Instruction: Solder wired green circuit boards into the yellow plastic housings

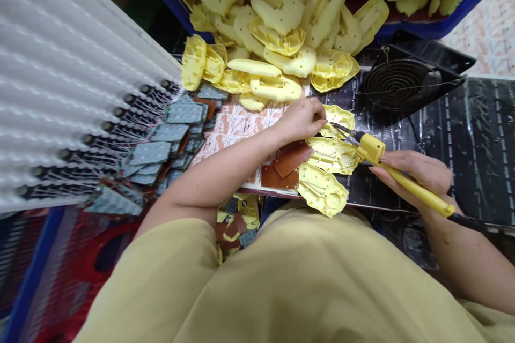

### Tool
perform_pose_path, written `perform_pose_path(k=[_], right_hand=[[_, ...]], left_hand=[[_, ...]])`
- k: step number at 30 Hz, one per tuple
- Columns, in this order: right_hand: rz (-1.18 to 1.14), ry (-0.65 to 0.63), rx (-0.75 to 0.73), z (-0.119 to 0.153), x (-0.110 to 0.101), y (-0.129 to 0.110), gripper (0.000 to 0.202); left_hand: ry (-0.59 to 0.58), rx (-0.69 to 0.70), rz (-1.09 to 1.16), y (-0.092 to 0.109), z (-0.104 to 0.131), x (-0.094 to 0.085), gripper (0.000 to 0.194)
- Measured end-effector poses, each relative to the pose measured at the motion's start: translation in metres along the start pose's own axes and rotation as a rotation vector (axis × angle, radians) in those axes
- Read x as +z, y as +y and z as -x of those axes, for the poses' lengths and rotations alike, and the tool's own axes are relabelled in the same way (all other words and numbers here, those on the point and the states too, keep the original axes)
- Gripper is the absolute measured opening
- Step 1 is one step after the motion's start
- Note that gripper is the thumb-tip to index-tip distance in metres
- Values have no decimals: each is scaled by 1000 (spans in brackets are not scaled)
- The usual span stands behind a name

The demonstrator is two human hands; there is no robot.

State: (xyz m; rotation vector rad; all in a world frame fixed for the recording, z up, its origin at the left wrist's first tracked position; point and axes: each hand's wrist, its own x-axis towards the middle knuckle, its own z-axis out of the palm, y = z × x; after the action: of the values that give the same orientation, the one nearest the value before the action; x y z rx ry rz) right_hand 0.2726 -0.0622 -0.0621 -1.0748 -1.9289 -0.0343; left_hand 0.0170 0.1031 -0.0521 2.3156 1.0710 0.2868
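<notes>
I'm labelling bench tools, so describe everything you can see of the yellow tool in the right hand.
The yellow tool has a slim, plastic-looking handle, a chunky block near its front, and a black collar with thin metal-looking prongs. The right hand grips the handle. It slants, prongs toward the left hand, over a yellow shell; whether they touch it is unclear. A black cable leaves its rear.

Left hand (306, 118): fingertips partly hidden; what they pinch cannot be told
Soldering iron (372, 149): tip too small to tell whether it touches the upper shell (341, 114)
Right hand (422, 171): some fingers hidden under the handle
Black cord (469, 222): far end out of view at right
Blue crate (454, 21): cut off by the top edge
Red item (94, 249): blurred, lower left
Parts below the table (247, 211): mostly hidden by the shirt (314, 278)
</notes>
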Motion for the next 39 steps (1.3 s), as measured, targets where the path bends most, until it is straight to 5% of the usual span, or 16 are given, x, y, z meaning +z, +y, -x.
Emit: perform_pose_path(k=[11,18,25,31,34,39], right_hand=[[-19,-29,-45,-7,-2,1,16],[-24,82,10,0,-12,-1,20],[45,97,271,19,-11,-1,70],[56,104,200,12,-7,-5,23],[36,127,189,12,-6,-4,17],[50,49,291,15,-5,3,54]], left_hand=[[5,18,7,-2,-1,0,15],[-10,15,-67,-1,-2,-1,17],[-18,23,-99,0,-2,-3,20],[-2,35,-112,1,1,-4,21],[9,5,-76,2,2,-6,21],[45,-80,-18,2,-2,-7,26]])
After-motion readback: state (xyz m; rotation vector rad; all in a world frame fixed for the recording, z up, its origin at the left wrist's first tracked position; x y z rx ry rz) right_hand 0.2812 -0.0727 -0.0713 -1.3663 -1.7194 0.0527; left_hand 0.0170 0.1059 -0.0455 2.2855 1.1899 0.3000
